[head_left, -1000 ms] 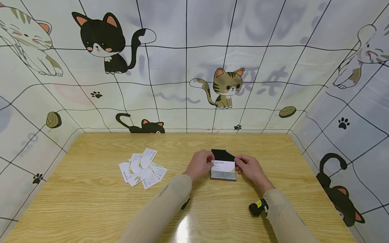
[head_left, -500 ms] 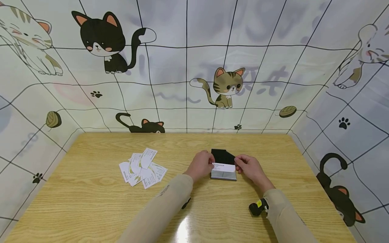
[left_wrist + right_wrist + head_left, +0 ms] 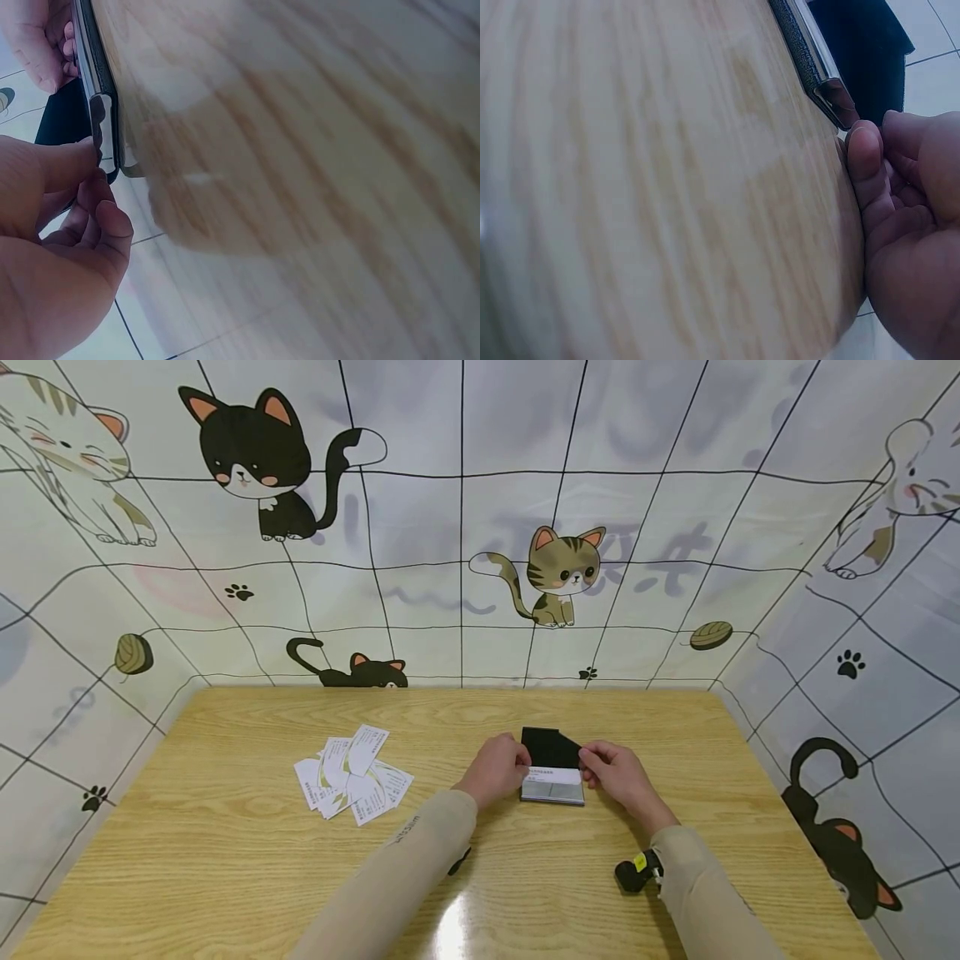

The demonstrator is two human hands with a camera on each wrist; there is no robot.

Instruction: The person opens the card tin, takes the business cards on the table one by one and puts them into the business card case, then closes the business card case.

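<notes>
Far left, loose cards (image 3: 360, 788) lie fanned in an overlapping pile, well apart from the hands; thin, light, likely slick, easy to scatter. Next, left hand (image 3: 492, 770): thumb and bent fingers pinch the card case (image 3: 551, 792) at its left edge; can't tell if they catch the card's edge too. Card case is just right of centre in the far half of the table (image 3: 225, 868), near side toward the person, seemingly lying on the tabletop. Handling, judged: light, stiff body, smooth metal face probably slippery, so best taken by its left and right edges; the flap (image 3: 550, 747) looks bendier, poor place to lift from. Card inside (image 3: 553, 776) should be light and springy, creases if forced; hold by its short ends. Looks: shiny silver near part, black flap folded back on the far side with a slanted far right corner, white printed strip of card between them, seen foreshortened; the right wrist view shows a metal edge over dark grainy backing. Rightmost, right hand (image 3: 621, 775): thumb and forefinger pinch at the case's right edge beside the flap; exact contact partly hidden.
</notes>
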